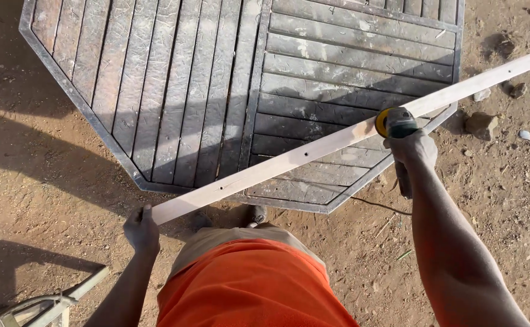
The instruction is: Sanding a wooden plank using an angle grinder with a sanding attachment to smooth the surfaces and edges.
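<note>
The long pale wooden batten [313, 151] runs diagonally from the left hand [142, 230], which is closed on its near end, up past the right hand [414, 148]. That hand is clenched round a teal angle grinder [396, 124] (disc against the batten) over the dark slatted octagonal table [174, 85].

A long wooden batten [313, 151] is lying diagonally across the frame, looking pale, bare and matt, with small drilled holes along it. The bench [174, 91] beneath, filling the upper middle, is showing dark weathered slats, scratched and dusty, inside a dull grey metal rim. The grinder [396, 123] at centre right is showing a smooth teal plastic body with a yellow edge. The ground [507, 181] is looking like dry, rough, gritty earth. The orange cloth [253, 284] at the bottom is looking soft and matt.
</note>
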